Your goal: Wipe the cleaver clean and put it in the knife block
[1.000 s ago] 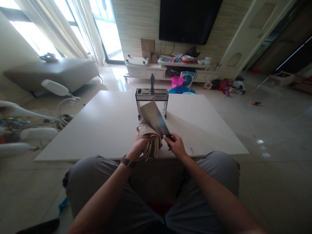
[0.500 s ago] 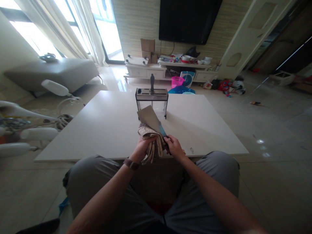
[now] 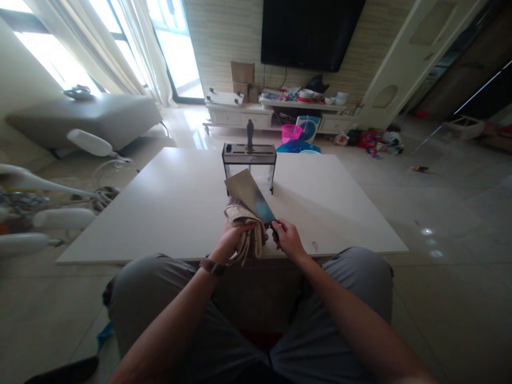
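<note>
As seen from the head camera, gripping a broad, flat, rectangular steel cleaver (image 3: 253, 197) at its dark, mostly hidden handle end with the right hand (image 3: 288, 239), closed right around it. Points the blade forward and to the left, away from the lap, with the long axis slanting from the grip at lower right to the squared-off end at upper left. Carries it above the near part of a smooth white rectangular worktop (image 3: 176, 213), on the near side of a clear-sided, black-framed box (image 3: 248, 158) with an upright black knob on top. Overlaps that box in view; cannot tell whether touching. Clasps in the left hand (image 3: 229, 238), closed, a folded beige-and-brown cloth (image 3: 243, 215), set against the lower left side of the blade, with loose folds hanging below. Wears a brown wristband (image 3: 212, 265) on the left arm.
</note>
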Demonstrator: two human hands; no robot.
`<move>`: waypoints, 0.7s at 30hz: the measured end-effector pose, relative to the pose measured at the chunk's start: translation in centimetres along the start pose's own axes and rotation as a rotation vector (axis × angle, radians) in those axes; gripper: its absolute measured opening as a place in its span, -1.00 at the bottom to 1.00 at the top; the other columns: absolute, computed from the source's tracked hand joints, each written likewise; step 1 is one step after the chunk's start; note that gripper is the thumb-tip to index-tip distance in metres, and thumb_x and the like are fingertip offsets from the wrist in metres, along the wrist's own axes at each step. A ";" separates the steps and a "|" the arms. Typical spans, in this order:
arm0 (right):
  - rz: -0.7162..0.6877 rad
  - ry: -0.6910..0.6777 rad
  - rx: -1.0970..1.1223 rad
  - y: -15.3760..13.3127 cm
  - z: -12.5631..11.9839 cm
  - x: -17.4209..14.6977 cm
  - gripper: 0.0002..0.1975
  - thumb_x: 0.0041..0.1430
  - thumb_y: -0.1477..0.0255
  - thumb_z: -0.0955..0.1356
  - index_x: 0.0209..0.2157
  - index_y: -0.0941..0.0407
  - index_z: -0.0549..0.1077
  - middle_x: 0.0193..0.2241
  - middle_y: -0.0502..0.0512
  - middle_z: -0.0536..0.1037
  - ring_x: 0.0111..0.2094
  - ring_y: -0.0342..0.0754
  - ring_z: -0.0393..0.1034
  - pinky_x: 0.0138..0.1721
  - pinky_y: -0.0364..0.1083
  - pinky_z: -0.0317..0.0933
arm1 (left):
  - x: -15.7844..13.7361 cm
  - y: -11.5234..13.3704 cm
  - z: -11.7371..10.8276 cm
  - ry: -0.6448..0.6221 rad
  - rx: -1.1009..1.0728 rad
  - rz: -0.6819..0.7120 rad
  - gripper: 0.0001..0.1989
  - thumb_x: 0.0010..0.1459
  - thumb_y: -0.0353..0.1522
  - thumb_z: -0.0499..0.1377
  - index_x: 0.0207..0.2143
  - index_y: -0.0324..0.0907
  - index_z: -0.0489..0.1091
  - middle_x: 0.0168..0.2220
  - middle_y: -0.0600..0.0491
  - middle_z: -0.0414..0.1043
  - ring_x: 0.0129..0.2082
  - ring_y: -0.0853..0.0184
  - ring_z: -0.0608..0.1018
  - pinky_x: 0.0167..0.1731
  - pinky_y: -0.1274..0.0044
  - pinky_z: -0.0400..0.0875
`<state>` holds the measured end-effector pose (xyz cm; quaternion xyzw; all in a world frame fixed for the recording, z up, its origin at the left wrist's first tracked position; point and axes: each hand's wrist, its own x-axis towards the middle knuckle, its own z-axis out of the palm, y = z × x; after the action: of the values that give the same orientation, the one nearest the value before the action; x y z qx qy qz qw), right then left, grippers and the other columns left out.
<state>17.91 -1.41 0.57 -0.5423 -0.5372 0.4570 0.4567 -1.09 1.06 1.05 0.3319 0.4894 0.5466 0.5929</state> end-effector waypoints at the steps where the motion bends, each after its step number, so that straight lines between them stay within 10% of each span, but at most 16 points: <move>1: -0.003 0.001 -0.006 0.0 0.0 0.0 -0.59 0.28 0.01 0.31 -0.38 0.07 0.40 -0.68 -0.15 0.33 -0.73 -0.20 0.19 -0.71 -0.20 0.11 | 0.0 0.0 -0.1 0.005 -0.016 -0.004 -0.56 -0.30 -0.40 0.53 -0.27 -0.22 0.58 -0.33 -0.01 0.67 -0.37 0.19 0.67 -0.29 0.42 0.59; 21: -0.077 -0.033 -0.197 -0.1 0.0 -0.3 -0.60 0.34 0.05 0.30 -0.41 0.07 0.41 -0.64 -0.08 0.39 -0.64 -0.16 0.24 -0.56 -0.16 0.10 | 0.6 0.7 -0.1 0.088 -0.243 -0.024 -0.57 -0.21 -0.39 0.51 -0.23 -0.24 0.53 -0.33 -0.02 0.67 -0.43 0.21 0.68 -0.36 0.42 0.63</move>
<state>17.88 -1.69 0.70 -0.5557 -0.6076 0.3929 0.4093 -1.47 1.74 1.53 0.2276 0.4491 0.6088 0.6131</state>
